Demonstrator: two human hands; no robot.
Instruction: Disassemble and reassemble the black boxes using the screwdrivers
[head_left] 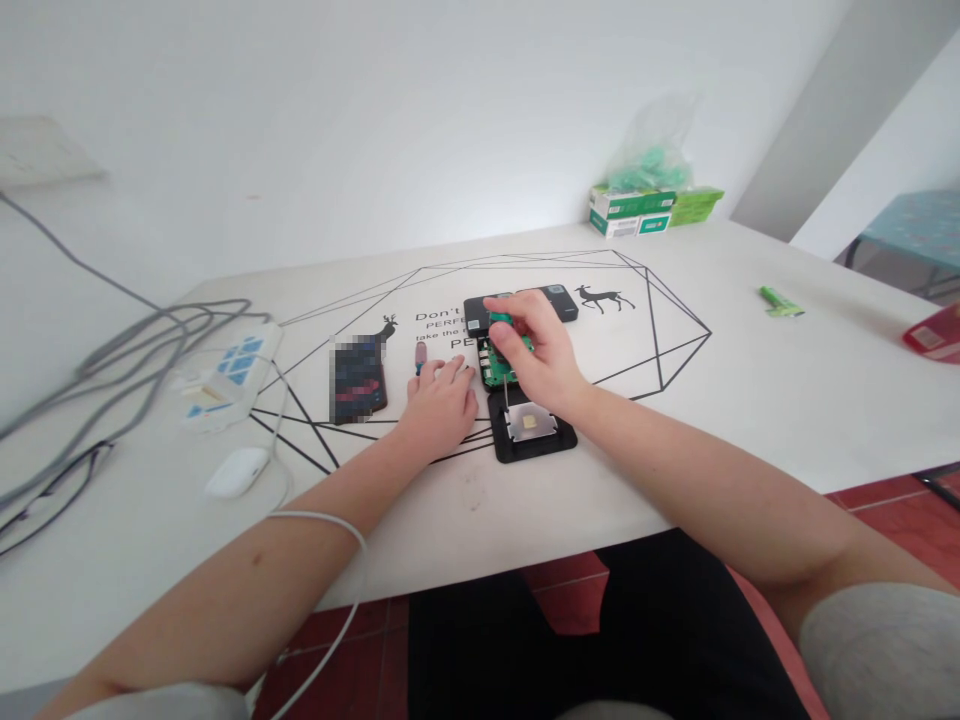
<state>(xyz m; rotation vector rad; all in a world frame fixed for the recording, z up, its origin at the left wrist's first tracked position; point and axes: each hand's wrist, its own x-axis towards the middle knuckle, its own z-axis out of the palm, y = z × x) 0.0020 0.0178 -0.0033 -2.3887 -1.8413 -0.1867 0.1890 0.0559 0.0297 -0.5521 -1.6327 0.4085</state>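
A screwdriver is in my right hand; its green handle shows between the thumb and fingers, and its thin metal shaft points down. Below that hand is a green circuit board in an opened black case, partly hidden by the fingers. A black cover with a silver metal plate lies against the case on the near side. My left hand rests palm down on the table just left of the case, fingers apart and holding nothing. By its fingertips lies a second screwdriver with a reddish and blue handle.
Two black boxes stand behind the circuit board. A phone, a white earphone case, a power strip and cables are on the left. Green boxes under a plastic bag sit at the back right.
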